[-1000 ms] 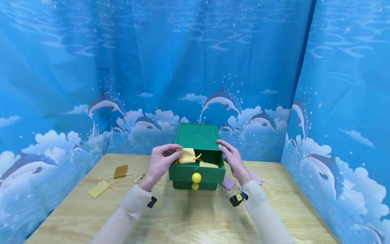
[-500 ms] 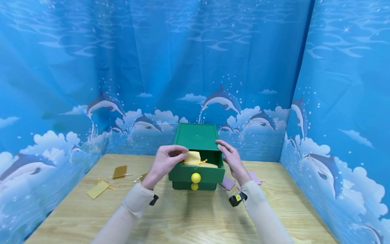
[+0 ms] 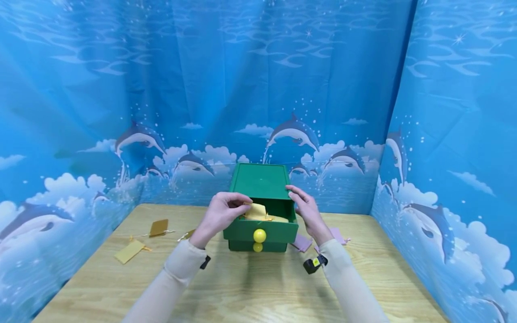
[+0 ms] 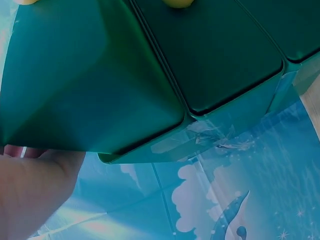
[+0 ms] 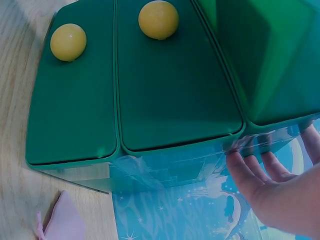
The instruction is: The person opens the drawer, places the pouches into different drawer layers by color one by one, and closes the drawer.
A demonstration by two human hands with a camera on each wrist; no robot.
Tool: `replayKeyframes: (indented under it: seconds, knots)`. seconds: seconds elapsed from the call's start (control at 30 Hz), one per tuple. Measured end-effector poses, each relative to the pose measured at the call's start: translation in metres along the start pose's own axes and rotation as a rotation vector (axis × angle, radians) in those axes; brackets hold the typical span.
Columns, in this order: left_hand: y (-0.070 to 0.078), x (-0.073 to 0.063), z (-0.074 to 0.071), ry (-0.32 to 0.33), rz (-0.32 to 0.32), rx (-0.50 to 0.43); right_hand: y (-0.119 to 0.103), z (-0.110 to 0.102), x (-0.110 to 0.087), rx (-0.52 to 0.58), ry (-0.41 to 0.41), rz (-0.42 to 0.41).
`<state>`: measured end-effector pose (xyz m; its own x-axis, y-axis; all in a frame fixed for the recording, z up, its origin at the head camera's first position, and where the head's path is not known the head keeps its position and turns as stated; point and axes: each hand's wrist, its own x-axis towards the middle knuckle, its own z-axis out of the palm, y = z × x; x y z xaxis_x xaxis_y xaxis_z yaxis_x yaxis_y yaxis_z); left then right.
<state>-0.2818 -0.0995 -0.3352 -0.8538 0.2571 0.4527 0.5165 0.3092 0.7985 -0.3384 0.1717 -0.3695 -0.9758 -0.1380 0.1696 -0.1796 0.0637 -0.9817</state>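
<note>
In the head view my left hand [image 3: 221, 214] pinches a pale yellow drawstring pouch [image 3: 256, 211] by its edge, low in the pulled-out top drawer [image 3: 240, 232] of a green cabinet [image 3: 261, 180]. Another yellow pouch [image 3: 279, 219] lies beside it, mostly hidden by the drawer front. The left wrist view catches only part of the left hand [image 4: 40, 182]; its fingertips are hidden behind the drawer. My right hand [image 3: 310, 214] rests its fingers on the cabinet's right side near the top; in the right wrist view those fingers [image 5: 274, 167] touch the side wall.
Left on the wooden table [image 3: 226, 296] lie a brown pouch [image 3: 159, 227], a yellow pouch [image 3: 129, 251] and another brown pouch [image 3: 189, 234] partly behind the left wrist. Purple pouches [image 3: 302, 242] lie right of the cabinet. Yellow round knobs [image 3: 260, 235] stick out from the drawers. A dolphin-print curtain [image 3: 202, 89] stands behind.
My left hand has moved right, carrying the yellow pouch lower into the open drawer beside the other one. The right hand stays at the cabinet's side.
</note>
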Motion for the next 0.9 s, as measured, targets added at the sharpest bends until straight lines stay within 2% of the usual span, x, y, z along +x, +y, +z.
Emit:
replayKeyframes:
  seconds: [0.17,0.47,0.7,0.9]
  knots:
    - [-0.0013,0.0012,0.0021,0.009,0.008,0.034,0.0000,-0.0008,0.0011,0.004,-0.005,0.013]
    - [-0.0026,-0.0004,0.0021,-0.021,-0.003,0.052,0.0013,-0.0019,0.0022,0.010,-0.024,0.020]
    - [-0.0028,-0.0006,0.0012,-0.017,0.007,0.027,0.0030,-0.0014,0.0014,-0.002,-0.012,-0.002]
    - [-0.0059,-0.0003,0.0002,0.017,0.027,-0.056,0.0024,-0.0008,0.0003,-0.004,-0.005,-0.007]
